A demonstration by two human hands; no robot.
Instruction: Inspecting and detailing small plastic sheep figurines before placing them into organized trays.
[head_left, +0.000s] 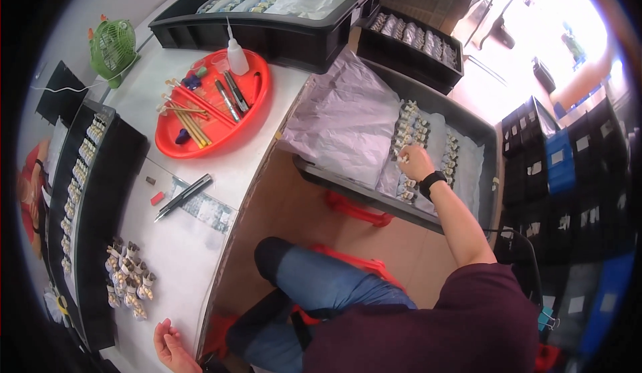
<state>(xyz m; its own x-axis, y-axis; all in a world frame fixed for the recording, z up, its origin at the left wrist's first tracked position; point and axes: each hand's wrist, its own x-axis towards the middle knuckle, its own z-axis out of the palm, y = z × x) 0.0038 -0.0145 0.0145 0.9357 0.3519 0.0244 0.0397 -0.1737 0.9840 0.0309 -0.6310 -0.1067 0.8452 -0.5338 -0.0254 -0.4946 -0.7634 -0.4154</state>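
1. Parts (409, 129): small white pieces lie in rows on pale sheeting inside the grey tray (468, 115), at the right of the scene, beyond the white table edge.
2. Right hand (416, 162): I see it reaching out to the right into the tray, fingers curled narrowly over the near end of a row of parts. It appears to pinch one white piece at the fingertips; the pinch itself is too small for me to confirm.
3. A black watch (431, 180) sits on that wrist.
4. Crumpled paper (348, 122) covers the left part of the tray.
5. Left hand (172, 346): I see it resting at the near edge of the table (194, 239), fingers loosely spread, holding nothing.
6. A cluster of small capped pieces (128, 272) stands on the table just beyond the left hand, not touching it.
7. A black pen (183, 196) and a small red block (157, 198) lie farther along the table.
8. A red dish (257, 99) at the far side holds tools, sticks and a white squeeze bottle (237, 55).
9. A long black rack (100, 226) with more pieces runs along the left edge.
10. A green fan (112, 46) stands at the far left; black bins (301, 35) sit beyond the dish.
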